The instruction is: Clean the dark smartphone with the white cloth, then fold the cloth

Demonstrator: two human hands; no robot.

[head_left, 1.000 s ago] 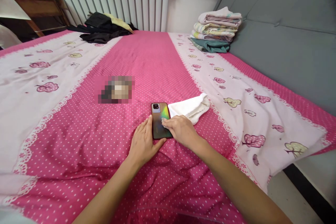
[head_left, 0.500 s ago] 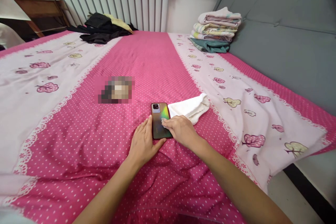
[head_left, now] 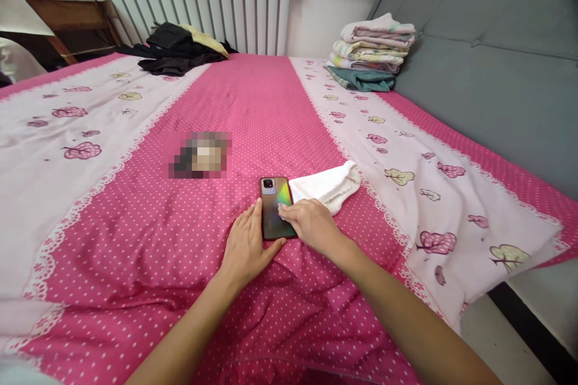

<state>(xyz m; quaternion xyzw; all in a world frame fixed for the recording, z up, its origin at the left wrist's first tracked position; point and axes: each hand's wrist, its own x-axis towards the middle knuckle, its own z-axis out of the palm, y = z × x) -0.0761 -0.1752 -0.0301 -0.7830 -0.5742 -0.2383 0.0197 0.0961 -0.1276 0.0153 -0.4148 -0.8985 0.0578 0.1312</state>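
Note:
A smartphone [head_left: 276,216] lies back side up on the pink dotted bedspread, its camera block at the far left corner and a rainbow sheen on its dark back. Flat on the bed, my left hand [head_left: 246,240] has its fingers stretched along the phone's left edge and its thumb at the near edge. My right hand [head_left: 313,222] is closed, fingertips pinching a small crumpled whitish wad [head_left: 281,209] against the phone's back. What the wad is made of cannot be made out. Just beyond that hand, partly covered by it, is a white cloth [head_left: 327,185].
A blurred-out patch [head_left: 201,155] hides something left of the phone. Dark clothes [head_left: 169,48] lie by the radiator [head_left: 217,6]. Folded fabrics [head_left: 372,51] are stacked against the grey headboard [head_left: 487,42]. The bedspread [head_left: 253,102] is wrinkled near my arms.

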